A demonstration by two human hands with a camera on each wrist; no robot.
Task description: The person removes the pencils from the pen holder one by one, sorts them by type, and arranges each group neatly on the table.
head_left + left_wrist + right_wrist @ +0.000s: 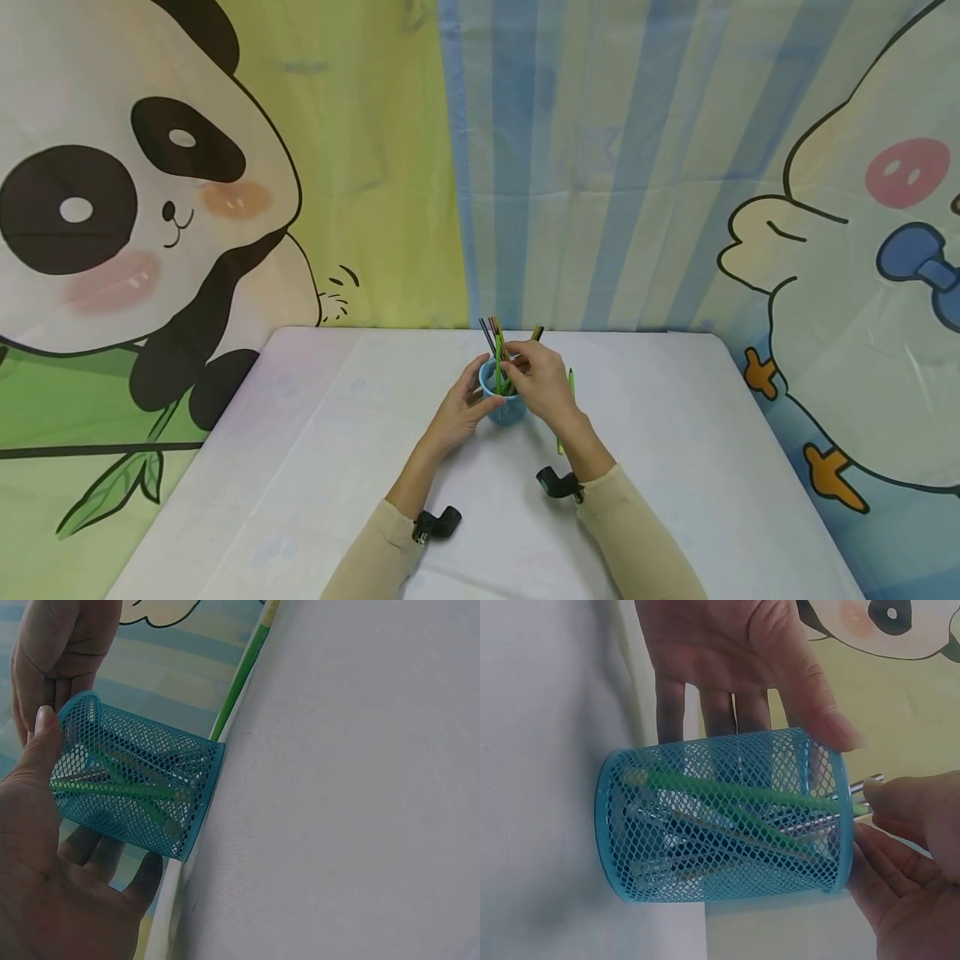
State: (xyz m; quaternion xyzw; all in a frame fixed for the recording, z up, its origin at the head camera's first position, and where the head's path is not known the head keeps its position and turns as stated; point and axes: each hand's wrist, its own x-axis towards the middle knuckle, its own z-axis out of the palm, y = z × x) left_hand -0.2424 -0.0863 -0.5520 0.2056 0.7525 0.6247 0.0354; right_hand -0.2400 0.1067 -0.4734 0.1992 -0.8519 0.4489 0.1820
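A blue mesh pencil cup (507, 410) stands upright on the white table with several pencils (498, 354) in it. My left hand (456, 412) holds the cup from its left side, thumb at the rim, the other fingers round its far side, as the left wrist view also shows. Over the rim, my right hand (546, 385) pinches a green pencil (864, 809) between thumb and fingers, its lower part inside the cup. Dark pencil ends (537, 332) show past the right hand's knuckles; which pencils they belong to is hidden.
Another green pencil (559, 446) lies on the white table (360, 467) right of the cup, partly covered by the right wrist. Each wrist wears a small black camera (437, 523). Behind the table's far edge hangs a printed cloth (375, 167) with cartoon animals.
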